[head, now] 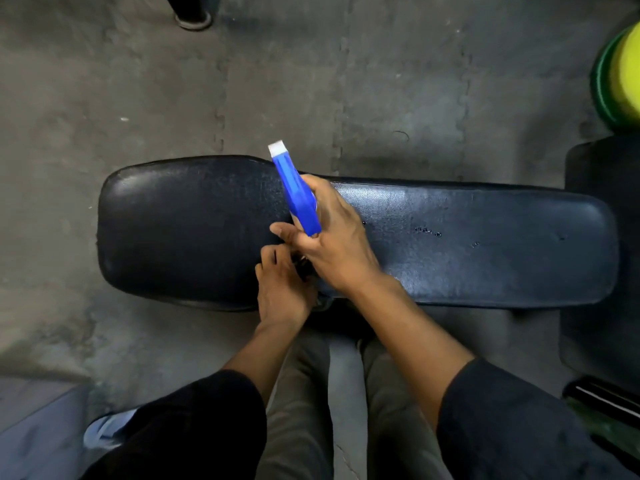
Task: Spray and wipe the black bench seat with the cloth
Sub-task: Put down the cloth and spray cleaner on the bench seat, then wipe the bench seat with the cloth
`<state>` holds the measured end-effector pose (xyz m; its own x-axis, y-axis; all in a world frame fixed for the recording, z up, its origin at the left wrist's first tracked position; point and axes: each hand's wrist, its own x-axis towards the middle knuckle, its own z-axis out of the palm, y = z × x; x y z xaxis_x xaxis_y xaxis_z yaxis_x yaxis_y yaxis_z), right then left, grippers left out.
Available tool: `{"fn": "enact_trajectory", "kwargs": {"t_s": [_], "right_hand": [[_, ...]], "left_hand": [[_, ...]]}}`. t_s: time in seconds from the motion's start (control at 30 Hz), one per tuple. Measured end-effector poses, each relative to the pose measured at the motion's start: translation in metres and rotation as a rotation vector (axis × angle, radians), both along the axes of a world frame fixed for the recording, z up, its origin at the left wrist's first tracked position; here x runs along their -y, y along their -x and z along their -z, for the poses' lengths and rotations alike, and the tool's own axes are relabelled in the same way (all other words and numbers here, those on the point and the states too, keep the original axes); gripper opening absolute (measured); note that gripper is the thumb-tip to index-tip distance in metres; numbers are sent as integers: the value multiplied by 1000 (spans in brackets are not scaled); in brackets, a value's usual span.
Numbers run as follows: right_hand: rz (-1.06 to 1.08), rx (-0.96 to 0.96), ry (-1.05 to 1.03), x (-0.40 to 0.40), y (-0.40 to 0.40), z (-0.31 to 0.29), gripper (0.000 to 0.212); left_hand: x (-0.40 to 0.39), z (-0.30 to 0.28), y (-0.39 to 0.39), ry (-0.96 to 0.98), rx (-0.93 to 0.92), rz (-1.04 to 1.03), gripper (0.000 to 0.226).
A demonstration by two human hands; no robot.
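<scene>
The black bench seat lies crosswise in front of me, with a wider pad on the left and a long narrow pad on the right. Small droplets dot the right pad. My right hand grips a blue spray bottle over the middle of the seat, its white nozzle pointing away from me and to the left. My left hand sits just below it at the seat's near edge, fingers curled around something dark and small that I cannot make out. The cloth is not clearly visible.
Grey interlocking floor mats surround the bench. Green and yellow weight plates stand at the far right above a dark block. A black post base stands at the top left. My legs are below the bench.
</scene>
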<state>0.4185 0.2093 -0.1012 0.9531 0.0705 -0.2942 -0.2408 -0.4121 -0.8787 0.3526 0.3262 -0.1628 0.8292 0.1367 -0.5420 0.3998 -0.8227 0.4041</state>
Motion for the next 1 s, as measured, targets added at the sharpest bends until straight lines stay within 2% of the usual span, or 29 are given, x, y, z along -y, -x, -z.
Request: {"fn": "enact_trajectory", "kwargs": {"t_s": [0.17,0.23,0.3,0.43,0.57,0.67,0.77,0.93,1.0], "right_hand": [[5,-30,29,16,18,3,100],[19,-36,52,26,32,5,101],[70,-76,73,41,50,9,93],[247,-284,101,80,91,22,63],[476,-441,-83,112,117,41,39],[697,-428,-287,139,122,48,41],[868,-391,-437,173,121,51,42],[937,-310,-340,248,126,64,25],[983,-293,-307,280,130,74,24]], "left_hand": [[6,-7,14,120,80,-98,59],[12,-10,19,194,88,-139,54],[22,-14,22,272,82,-178,46],[57,-23,20,285,91,-48,42],[108,-31,6,336,78,78,46],[151,-33,-6,409,24,196,49],[188,-29,-19,462,13,278,41],[247,-20,-36,437,59,358,28],[272,-13,-42,408,111,478,29]]}}
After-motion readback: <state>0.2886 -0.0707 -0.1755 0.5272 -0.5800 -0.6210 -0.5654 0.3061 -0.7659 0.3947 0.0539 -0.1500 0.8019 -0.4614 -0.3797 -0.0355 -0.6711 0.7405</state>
